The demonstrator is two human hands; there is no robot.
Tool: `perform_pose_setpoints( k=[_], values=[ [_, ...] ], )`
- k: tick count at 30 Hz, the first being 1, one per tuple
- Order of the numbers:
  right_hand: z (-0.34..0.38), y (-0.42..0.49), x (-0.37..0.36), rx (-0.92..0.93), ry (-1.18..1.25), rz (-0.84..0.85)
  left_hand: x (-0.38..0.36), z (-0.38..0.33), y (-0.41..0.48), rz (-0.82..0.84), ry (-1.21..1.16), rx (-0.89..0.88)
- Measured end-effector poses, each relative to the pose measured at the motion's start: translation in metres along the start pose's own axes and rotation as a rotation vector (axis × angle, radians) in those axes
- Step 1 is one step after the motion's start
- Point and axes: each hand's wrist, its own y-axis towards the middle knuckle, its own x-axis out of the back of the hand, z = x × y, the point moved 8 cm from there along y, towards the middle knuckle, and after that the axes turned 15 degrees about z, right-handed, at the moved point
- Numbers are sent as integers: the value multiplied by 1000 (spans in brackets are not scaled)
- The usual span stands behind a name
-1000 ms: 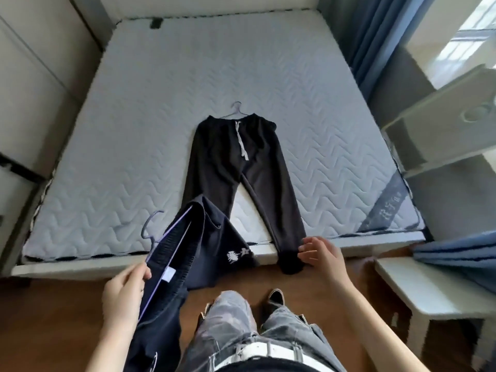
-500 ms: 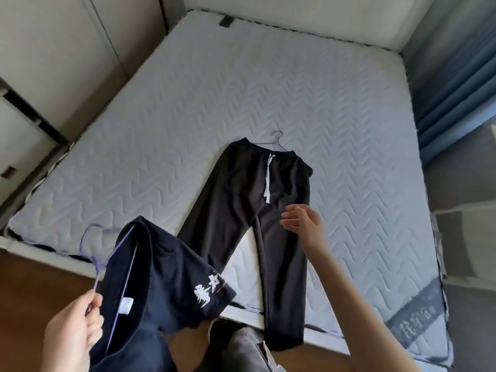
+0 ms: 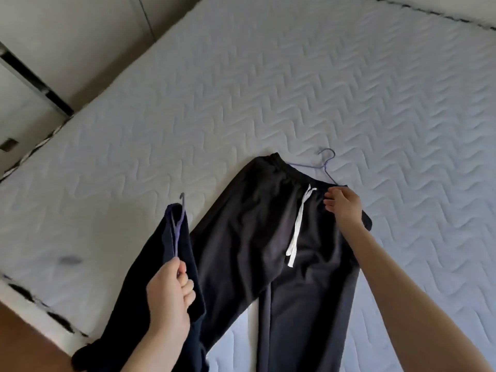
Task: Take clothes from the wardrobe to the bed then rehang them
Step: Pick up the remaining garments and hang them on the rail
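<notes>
1. Navy cloth first: the dark navy garment [image 3: 150,277] hangs limp from a thin purple hanger [image 3: 178,226]. The left hand [image 3: 167,296] pinches the hanger's lower wire between thumb and curled fingers. The garment looks light and floppy, so the wire is the sound hold, not the fabric.
2. Just right of that hand, the black drawstring trousers [image 3: 268,237] lie flat on the quilted mattress [image 3: 268,89], legs running back toward the person. They look soft and probably a little heavier, and would likely slide off a smooth wire if tipped.
3. Their white drawstring [image 3: 298,224] trails loose down the front — it could snag.
4. The right hand [image 3: 343,208] rests at the waistband, fingers bent; whether it has cloth pinched I cannot tell. Just beyond it the second hanger's hook [image 3: 326,163] pokes out — probably the best place to lift.
</notes>
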Motion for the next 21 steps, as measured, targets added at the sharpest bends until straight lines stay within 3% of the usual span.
perform_pose_setpoints(
  k=[6, 11, 16, 21],
  values=[
    [-26, 140, -7, -21, -573, -4, -59, 53, 85, -61, -65, 71],
    [-41, 192, -15, -66, -891, -13, -76, 77, 105, -48, -73, 128],
    [-26, 159, -36, -6, -797, 78, -64, 68, 94, -24, -78, 119],
    [16, 47, -76, 155, -601, 260, -10, 26, 60, -18, -3, 44]
  ],
)
